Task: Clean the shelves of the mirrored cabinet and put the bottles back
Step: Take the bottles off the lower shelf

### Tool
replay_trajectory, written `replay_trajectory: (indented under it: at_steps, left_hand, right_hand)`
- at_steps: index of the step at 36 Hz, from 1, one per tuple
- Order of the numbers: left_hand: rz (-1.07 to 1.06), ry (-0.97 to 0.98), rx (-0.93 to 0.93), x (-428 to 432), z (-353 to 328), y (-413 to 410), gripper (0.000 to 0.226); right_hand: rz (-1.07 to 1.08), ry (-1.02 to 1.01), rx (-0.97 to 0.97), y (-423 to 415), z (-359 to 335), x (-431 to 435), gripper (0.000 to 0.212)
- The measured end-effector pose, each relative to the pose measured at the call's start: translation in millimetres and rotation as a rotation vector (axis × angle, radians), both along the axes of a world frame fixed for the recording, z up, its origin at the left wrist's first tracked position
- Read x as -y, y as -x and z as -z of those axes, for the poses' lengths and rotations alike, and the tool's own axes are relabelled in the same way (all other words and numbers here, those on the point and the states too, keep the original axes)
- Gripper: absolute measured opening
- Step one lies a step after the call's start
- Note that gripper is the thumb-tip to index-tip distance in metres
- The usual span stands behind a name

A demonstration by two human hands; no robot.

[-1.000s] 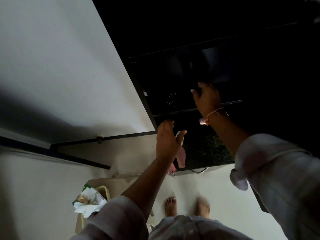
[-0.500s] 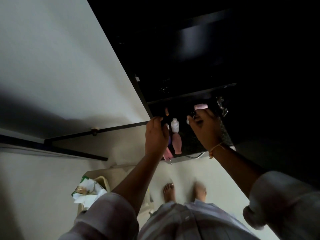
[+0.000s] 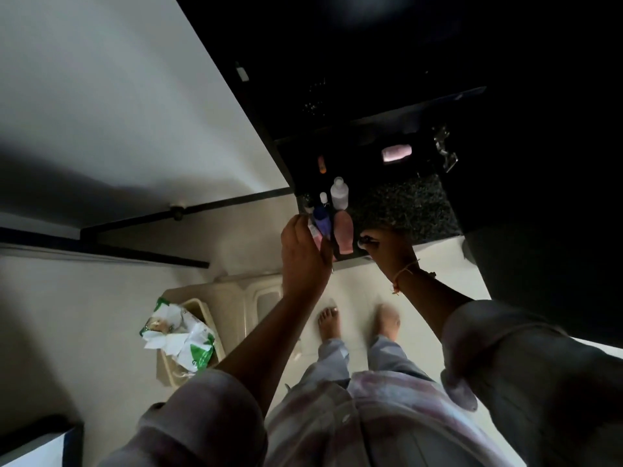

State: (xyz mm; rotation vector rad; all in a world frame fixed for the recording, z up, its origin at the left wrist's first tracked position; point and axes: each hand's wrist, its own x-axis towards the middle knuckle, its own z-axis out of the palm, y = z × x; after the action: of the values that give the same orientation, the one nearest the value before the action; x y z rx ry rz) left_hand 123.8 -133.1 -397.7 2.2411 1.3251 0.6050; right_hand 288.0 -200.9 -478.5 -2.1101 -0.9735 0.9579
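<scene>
Head view looks down on a dark speckled counter under the open cabinet, whose inside is too dark to read. Three bottles stand in a tight cluster at the counter's near left corner. One is a clear bottle with a pale cap, one a pink bottle just near of it, and one a blue bottle with a white cap to their left. Each has its long axis running near to far in the picture. The caps of the clear and blue bottles point to the far side.

One small orange tube lies farther back, in line with them. One pink bar of soap lies to the right, well apart, its long side running left to right.

The left hand is curled round the lower part of the blue bottle, with a pink-and-white item partly hidden against its fingers. The right hand is at the counter's near edge, just right of the pink bottle. Its fingers are bent, and whether they grasp anything cannot be told.

Two bare feet show on the pale floor. At near left, one cream plastic stool carries one green-and-white wipes packet.
</scene>
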Motion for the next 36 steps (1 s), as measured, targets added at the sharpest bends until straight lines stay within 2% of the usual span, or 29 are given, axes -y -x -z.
replay_trajectory:
  at_steps: [18,21,25,30,32,36]
  left_hand:
    - [0.052,0.01,-0.054,-4.9,11.1,-11.9,0.049]
    - [0.053,0.009,-0.036,-6.4,7.5,-14.2,0.048]
    - [0.058,0.003,0.001,-9.5,-0.5,-16.3,0.043]
    - [0.125,-0.06,0.021,-31.4,-7.4,-23.0,0.038]
    - [0.135,-0.02,0.015,-47.5,-10.5,-27.6,0.035]
    - [0.184,0.017,-0.035,-86.5,-15.5,-44.8,0.028]
  right_hand:
    - [-0.086,-0.035,0.148,3.7,5.7,-6.4,0.022]
    - [-0.095,-0.025,0.109,2.8,7.3,-5.2,0.036]
    - [-0.125,0.0,0.171,-1.9,2.9,1.3,0.055]
    - [-0.031,-0.037,0.313,-19.3,-10.1,1.6,0.042]
    - [-0.002,-0.055,0.386,-31.1,-10.8,-4.7,0.036]
    - [0.019,-0.026,0.456,-56.8,-15.2,-26.6,0.042]
